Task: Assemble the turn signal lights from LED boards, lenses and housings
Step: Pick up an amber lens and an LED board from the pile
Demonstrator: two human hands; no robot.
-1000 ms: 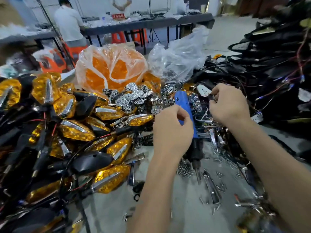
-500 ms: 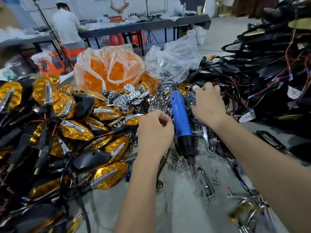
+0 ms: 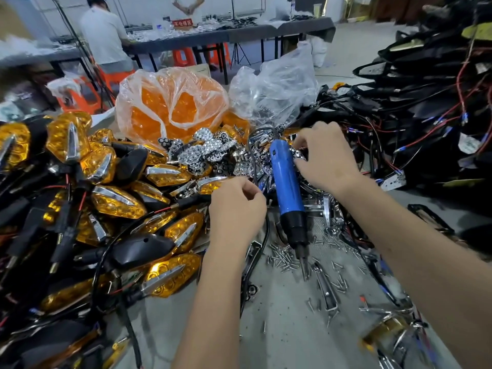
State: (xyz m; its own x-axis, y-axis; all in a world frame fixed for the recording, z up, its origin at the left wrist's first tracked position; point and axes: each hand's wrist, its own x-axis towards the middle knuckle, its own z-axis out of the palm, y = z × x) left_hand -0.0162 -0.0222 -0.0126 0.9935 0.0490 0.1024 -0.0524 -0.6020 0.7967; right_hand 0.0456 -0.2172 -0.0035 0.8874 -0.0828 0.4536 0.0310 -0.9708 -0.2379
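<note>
A blue electric screwdriver (image 3: pixel 286 182) lies on the table, tip toward me, between my hands. My left hand (image 3: pixel 237 209) hovers just left of it with fingers curled and thumb against the index finger; what is inside is hidden. My right hand (image 3: pixel 324 155) reaches over the screwdriver's top end into a heap of chrome reflector pieces (image 3: pixel 202 153), its fingertips pinching one of them. Finished amber turn signals (image 3: pixel 117 201) with black housings are piled at the left. A plastic bag of orange lenses (image 3: pixel 173 110) stands behind the reflectors.
Black housings with red and black wires (image 3: pixel 426 115) are stacked high at the right. Loose screws (image 3: pixel 282 259) and chrome trim strips (image 3: pixel 326 288) litter the grey tabletop. A clear bag (image 3: pixel 274 86) sits at the back. A person (image 3: pixel 103 35) works at a far table.
My left hand has let go of the blue screwdriver and moved left of it. My right hand shifted from the wiring at the right to the reflector heap by the screwdriver's top.
</note>
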